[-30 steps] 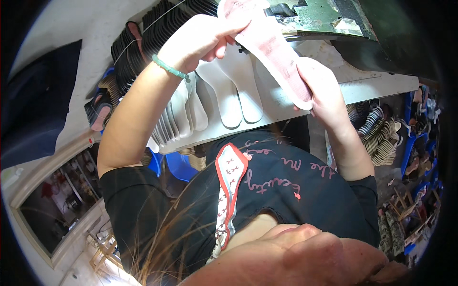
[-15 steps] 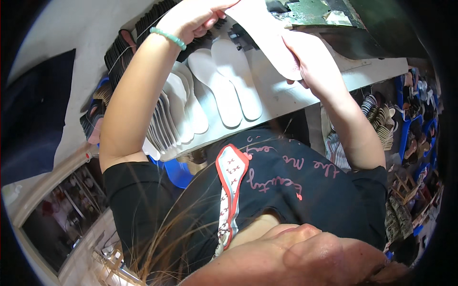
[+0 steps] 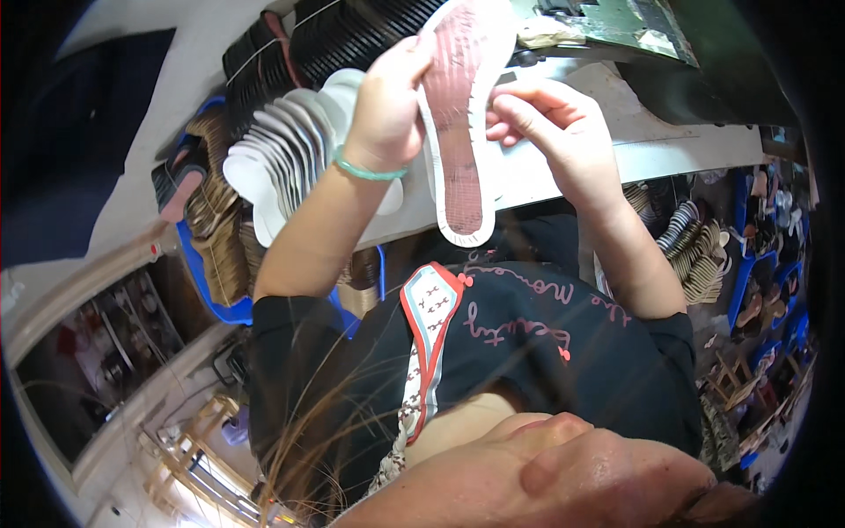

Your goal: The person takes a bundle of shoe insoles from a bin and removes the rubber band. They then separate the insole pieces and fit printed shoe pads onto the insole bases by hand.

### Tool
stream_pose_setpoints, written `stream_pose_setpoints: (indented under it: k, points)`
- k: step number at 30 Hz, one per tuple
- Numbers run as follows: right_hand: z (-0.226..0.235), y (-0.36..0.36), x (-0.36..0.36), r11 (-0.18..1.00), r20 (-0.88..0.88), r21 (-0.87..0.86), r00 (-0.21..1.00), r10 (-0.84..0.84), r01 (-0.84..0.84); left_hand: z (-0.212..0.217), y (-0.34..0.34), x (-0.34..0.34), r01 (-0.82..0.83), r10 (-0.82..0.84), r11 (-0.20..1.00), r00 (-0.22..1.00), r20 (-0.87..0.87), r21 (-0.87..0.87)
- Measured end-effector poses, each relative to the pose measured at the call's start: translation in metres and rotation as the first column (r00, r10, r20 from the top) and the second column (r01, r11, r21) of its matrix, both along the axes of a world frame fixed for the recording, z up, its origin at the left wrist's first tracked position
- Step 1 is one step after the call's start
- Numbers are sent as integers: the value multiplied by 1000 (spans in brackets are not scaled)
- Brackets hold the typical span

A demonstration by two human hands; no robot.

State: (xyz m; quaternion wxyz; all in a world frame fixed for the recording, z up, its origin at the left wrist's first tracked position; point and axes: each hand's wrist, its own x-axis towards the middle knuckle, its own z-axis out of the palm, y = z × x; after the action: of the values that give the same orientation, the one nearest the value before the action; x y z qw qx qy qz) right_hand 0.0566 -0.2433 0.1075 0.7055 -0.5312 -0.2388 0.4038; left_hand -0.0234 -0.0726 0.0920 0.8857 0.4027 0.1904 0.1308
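Observation:
My left hand (image 3: 396,106), with a green bead bracelet on its wrist, grips an insole (image 3: 462,128) by its left edge at mid-length. The insole stands nearly upright in view, narrow end toward me. Its reddish-brown underside faces up, framed by a white border folded over in small pleats. Beside its right edge is my right hand (image 3: 563,128), thumb and forefinger drawn together and other fingers curled. Whatever is between those fingertips, if anything, is too small to make out. A fanned row of white insoles (image 3: 286,145) stands on the white table (image 3: 528,172), left of the held one.
Black stacked soles (image 3: 361,40) lie behind my left hand. A green machine (image 3: 713,62) takes up the far right of the table. A blue bin of brown soles (image 3: 216,264) stands at the left, and bundled striped soles (image 3: 695,242) lie below the table on the right.
The insole has been flipped from its white face to its reddish-brown underside and drawn nearer. My left hand has shifted from its far end to its side; my right hand has released the near end.

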Motion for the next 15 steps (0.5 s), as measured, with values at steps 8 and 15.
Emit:
stream_pose_setpoints:
  k: [8, 15]
  points:
    - [-3, -8, -9, 996, 99, 43, 993, 72, -76, -16, -44, -11, -50, 65, 990, 991, 118, -129]
    - [-5, -10, -13, 995, 146, 32, 985, 88, -94, -14, -59, -17, -70, 92, 982, 989, 119, -178]
